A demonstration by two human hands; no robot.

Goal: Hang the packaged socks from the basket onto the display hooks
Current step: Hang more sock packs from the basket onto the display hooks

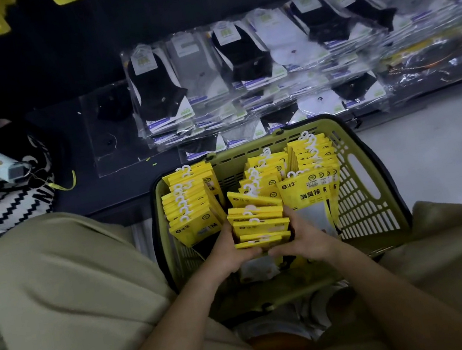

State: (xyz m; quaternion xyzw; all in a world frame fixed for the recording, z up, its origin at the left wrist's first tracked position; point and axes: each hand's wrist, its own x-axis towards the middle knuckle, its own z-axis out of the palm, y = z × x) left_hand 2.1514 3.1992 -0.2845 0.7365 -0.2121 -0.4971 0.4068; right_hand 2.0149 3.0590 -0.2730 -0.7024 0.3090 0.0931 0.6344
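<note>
Clear-wrapped socks (249,57): stacked in rows on the dark ledge, far side.
Basket (356,159): green, on the floor between the person's knees.
Yellow sock packs (189,210): upright in rows inside the basket, white hooks up.
Held bundle (260,225): several yellow packs, over the basket's near middle.
Left hand (231,252): fingers curled round the bundle's left side.
Right hand (302,236): grips its right side.

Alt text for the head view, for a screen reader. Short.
The left hand and right hand grip a stack of yellow sock packs inside a green basket that holds more packs in rows. Beyond it, clear-bagged black, grey and white socks lie piled on a dark ledge.
</note>
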